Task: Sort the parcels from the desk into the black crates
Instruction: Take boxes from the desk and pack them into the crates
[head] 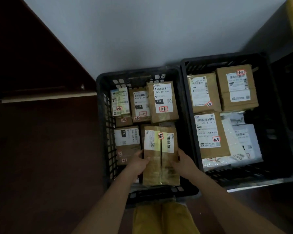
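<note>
With both hands, left and right, we gripped a taped parcel over the left crate's near-right corner; lowering and releasing seemed next.

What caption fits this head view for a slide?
Both hands, left hand and right hand, hold a brown parcel over the left black crate.

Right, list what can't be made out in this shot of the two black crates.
Head view only:
- Small print on the white shipping labels: too small and blurred.
- Floor of the left black plastic crate: covered by brown cardboard parcels.
- Underside of the brown taped cardboard parcel gripped by the left hand and right hand: faces away.
- Far right of the right black plastic crate: in dark shadow.
- The desk: not identifiable.
</note>
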The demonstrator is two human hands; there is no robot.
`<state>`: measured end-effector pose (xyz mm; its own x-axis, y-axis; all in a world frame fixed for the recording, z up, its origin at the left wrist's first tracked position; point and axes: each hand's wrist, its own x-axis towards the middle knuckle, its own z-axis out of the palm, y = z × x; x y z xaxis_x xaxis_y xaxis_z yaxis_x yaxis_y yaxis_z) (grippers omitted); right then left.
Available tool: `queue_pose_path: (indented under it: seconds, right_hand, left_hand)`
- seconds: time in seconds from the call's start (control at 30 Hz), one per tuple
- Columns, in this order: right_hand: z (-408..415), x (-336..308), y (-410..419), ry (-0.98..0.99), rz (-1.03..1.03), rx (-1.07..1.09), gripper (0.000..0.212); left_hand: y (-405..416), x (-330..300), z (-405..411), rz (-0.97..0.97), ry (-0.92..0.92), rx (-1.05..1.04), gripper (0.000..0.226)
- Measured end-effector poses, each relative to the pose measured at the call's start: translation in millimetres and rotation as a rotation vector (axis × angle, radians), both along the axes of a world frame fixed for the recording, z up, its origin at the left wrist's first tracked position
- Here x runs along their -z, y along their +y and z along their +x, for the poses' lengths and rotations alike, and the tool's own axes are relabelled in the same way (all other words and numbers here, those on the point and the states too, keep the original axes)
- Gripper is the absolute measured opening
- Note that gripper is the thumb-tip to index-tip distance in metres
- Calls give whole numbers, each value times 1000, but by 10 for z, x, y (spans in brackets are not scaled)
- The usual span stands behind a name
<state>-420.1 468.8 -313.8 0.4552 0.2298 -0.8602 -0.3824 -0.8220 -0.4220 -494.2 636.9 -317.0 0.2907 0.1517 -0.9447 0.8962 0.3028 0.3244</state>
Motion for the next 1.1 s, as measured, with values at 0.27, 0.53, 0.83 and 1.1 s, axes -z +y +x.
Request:
queue_pose_path:
  seconds: [0.27,0.53,0.83,1.1]
  right_hand:
    - [224,-227,168,-73,19,-166,43]
    - [421,-286,775,-164,253,-207,58]
    - [958,279,1212,-389,316,-250,69]
    - [966,499,1225,-455,372,-363,76]
  left_hand:
    - [24,-216,22,244,9,22,17]
    - [271,-612,73,698,-46,-139,23]
    - [717,165,756,524,-284,-196,64]
    - [746,280,715,721,-381,-229,62]
